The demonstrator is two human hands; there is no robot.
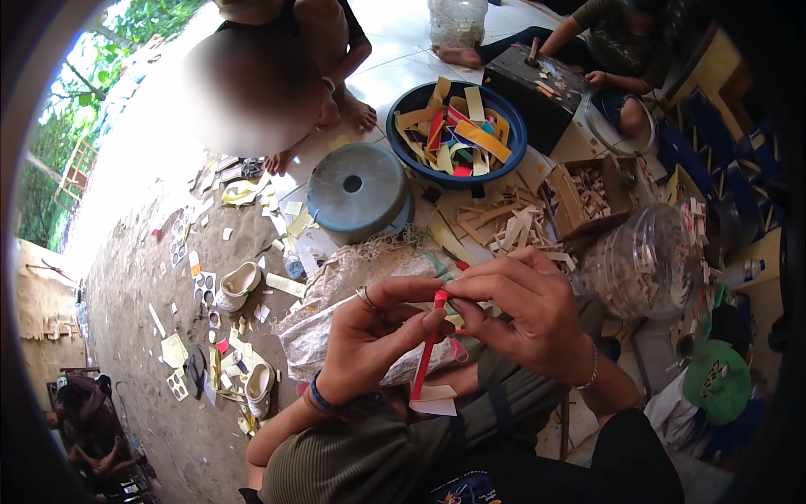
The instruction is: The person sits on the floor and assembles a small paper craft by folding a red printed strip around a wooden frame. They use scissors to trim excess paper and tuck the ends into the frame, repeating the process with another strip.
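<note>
In front of me my left hand [382, 332] pinches a narrow red strip [426, 357] between thumb and forefinger. My right hand [525, 311] closes its thumb and fingertips on the strip's upper end, which looks bent or rolled over. The two hands' fingertips nearly meet there. Downward from my fingers hangs the rest of the strip, one edge white, its lower end by a pale piece of paper [434, 401] over my lap. A whitish woven sack [336, 294] lies just beyond my left hand.
Beyond my hands stand an upturned grey-blue tub [336, 210] and a blue basin [392, 139] of coloured paper strips. To the right are a cardboard box [579, 220] of small wooden pieces and a clear plastic container [625, 269]. Scraps and pale clogs [239, 286] litter the left ground. Other people sit nearby.
</note>
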